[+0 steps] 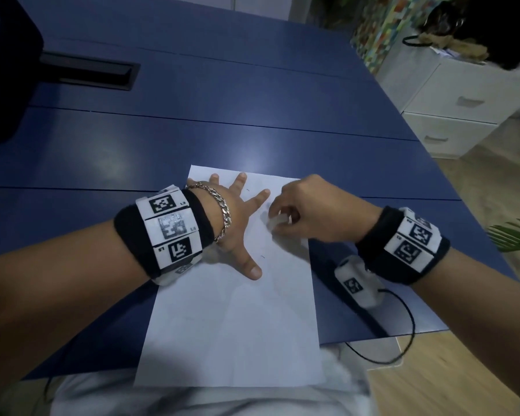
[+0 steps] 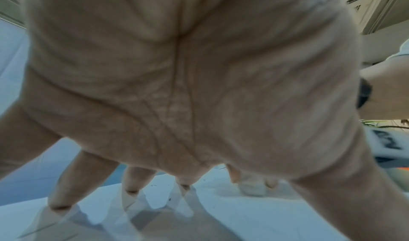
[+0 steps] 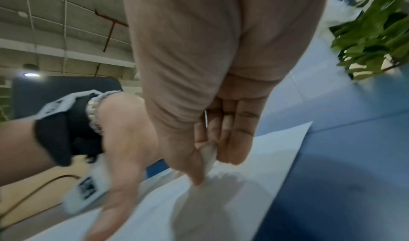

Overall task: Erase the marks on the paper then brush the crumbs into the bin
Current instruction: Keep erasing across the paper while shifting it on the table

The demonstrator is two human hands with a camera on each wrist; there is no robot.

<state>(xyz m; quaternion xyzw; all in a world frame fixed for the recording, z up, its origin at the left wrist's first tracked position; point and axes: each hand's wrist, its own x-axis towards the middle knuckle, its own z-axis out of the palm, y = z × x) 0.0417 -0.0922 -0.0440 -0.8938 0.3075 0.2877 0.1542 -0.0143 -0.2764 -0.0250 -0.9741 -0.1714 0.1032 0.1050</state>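
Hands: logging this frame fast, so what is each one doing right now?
Left hand: open, fingers spread, pressing flat on the paper.
Right hand: closed, pinching a white eraser against the paper.

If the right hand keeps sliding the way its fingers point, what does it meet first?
Probably the left hand: the right hand, pinching the eraser, points toward the left hand's spread fingers, which press the paper. The gap looks short, but depth is unclear.
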